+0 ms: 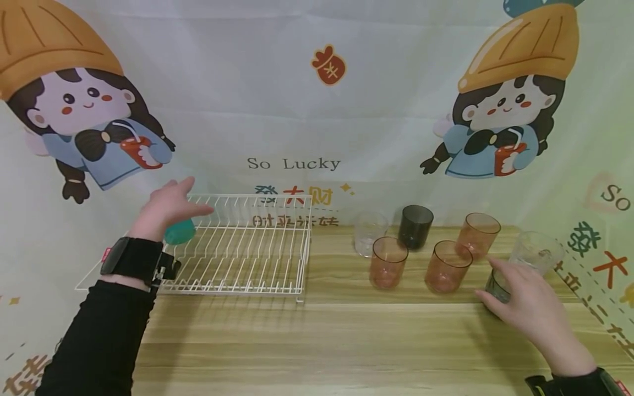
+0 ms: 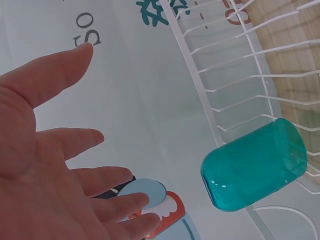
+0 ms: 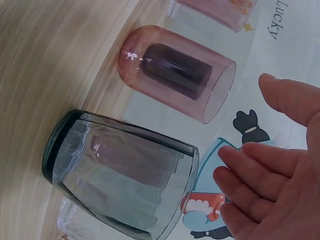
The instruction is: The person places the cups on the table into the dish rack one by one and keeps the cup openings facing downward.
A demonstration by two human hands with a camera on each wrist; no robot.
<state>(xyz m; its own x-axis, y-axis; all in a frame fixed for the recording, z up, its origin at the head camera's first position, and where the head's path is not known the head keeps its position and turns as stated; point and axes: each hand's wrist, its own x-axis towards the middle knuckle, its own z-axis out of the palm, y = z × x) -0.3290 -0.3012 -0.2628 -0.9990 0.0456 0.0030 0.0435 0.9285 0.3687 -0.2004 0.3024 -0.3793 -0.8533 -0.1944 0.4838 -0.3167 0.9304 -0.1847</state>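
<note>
Over the back left of a white wire dish rack [image 1: 303, 258], my left hand [image 1: 168, 208] is held with fingers spread and nothing in its grasp. A teal glass [image 2: 252, 167] stands mouth down on the rack, apart from those fingers in the left wrist view. My right hand [image 1: 532, 300] hovers at a grey-green tinted glass [image 3: 125, 175], which stands upright on the table and is partly hidden by the hand in the head view. Its thumb and fingers are parted just above the rim. A pink glass [image 1: 448, 269] stands just left of that one.
Two more pink glasses [image 1: 388, 267], a dark grey glass [image 1: 416, 228] and a clear glass [image 1: 370, 236] stand upright at the back right. Another clear glass [image 1: 537, 247] is behind my right hand. A printed cloth [image 1: 386, 137] hangs behind the wooden table [image 1: 317, 341].
</note>
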